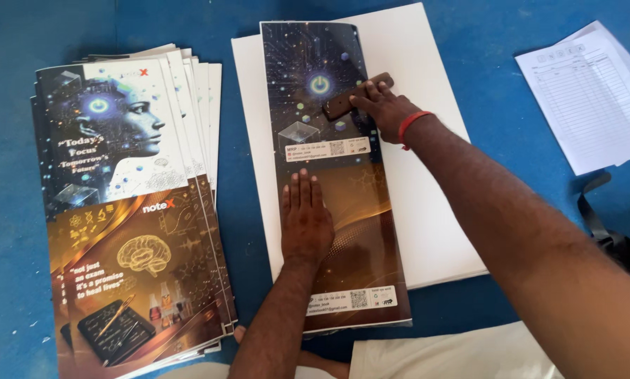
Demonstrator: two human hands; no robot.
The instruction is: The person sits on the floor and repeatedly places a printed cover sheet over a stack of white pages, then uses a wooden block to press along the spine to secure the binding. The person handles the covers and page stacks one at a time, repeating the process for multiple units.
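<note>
Two hands on one folded cover [332, 175], which lies lengthwise on a white board [427, 210] over blue floor [245, 21]. Left hand [306, 221]: open, flat, palm down, fingers together, pressing the cover's lower half. Right hand [385, 109]: fingertips bearing down on a brown block [350, 98], not wrapped around it; block lies tilted on the cover's upper half, just beyond the left hand. Red band [413, 125] on the right wrist. Well left of the left hand: fanned stack of printed covers [129, 210]. Far right of the right arm: a printed form [592, 95]. Near its elbow, a black strap [596, 210].
</note>
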